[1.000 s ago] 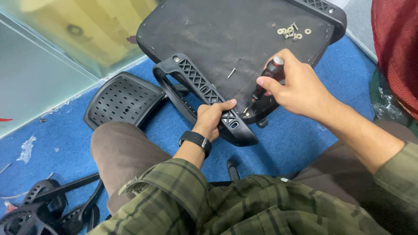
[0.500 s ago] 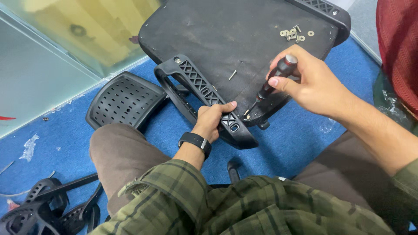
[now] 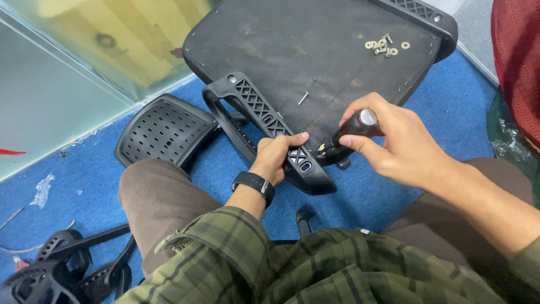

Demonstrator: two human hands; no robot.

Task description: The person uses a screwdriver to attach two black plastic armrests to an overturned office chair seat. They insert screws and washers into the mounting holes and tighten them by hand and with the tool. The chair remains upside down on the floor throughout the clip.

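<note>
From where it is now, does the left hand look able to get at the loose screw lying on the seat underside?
Probably yes: the left hand grips the armrest, and the loose screw lies bare just beyond it, nothing between; it would have to let go first.

the blue carpeted floor (image 3: 169, 186) fills the room's lower part and serves as the landmark here. along its upper left edge runs a frosted glass wall panel (image 3: 50, 95), pale grey-green, with a yellowish glow behind its upper stretch. small white scraps of torn plastic (image 3: 43, 190) lie on the floor near the foot of that glass. at the floor's right edge stands a dark red fabric surface (image 3: 517, 67), with crinkled clear plastic wrap (image 3: 509, 141) just below it. light is soft and even, with no hard shadows on the carpet.
</note>
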